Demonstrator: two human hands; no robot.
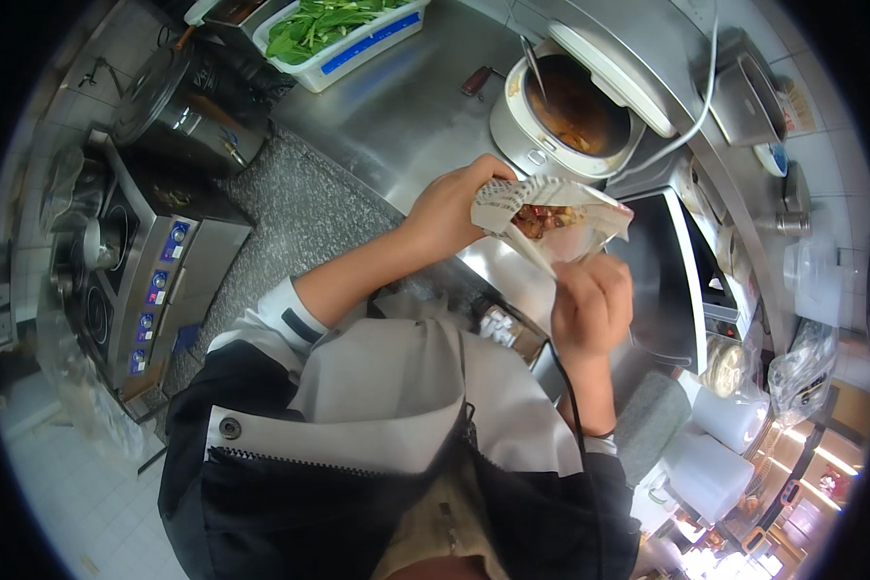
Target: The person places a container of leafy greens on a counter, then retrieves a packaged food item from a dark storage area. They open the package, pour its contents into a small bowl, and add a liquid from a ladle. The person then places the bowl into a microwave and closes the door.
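Note:
Between my hands is a printed paper food bag [504, 206], its mouth spread wide. Chunks of reddish-brown food [540, 220] show inside it. My left hand [455, 206] grips the bag's left side, with some fingers hidden behind the paper. At the lower right edge, my right hand [593, 301] pinches the rim between thumb and fingers. Just beyond the bag stands a white rice cooker [511, 127] with its lid [609, 80] up. Brown stew [569, 119] fills part of its pot, and a metal ladle handle [533, 65] leans out of it.
A microwave [685, 283] with its door swung out stands right of my right hand. Leafy greens [326, 29] fill a white tub [366, 54] on the steel counter [362, 130]. A red-handled tool [476, 81] lies near the cooker. A multi-burner cooktop [127, 283] is at left.

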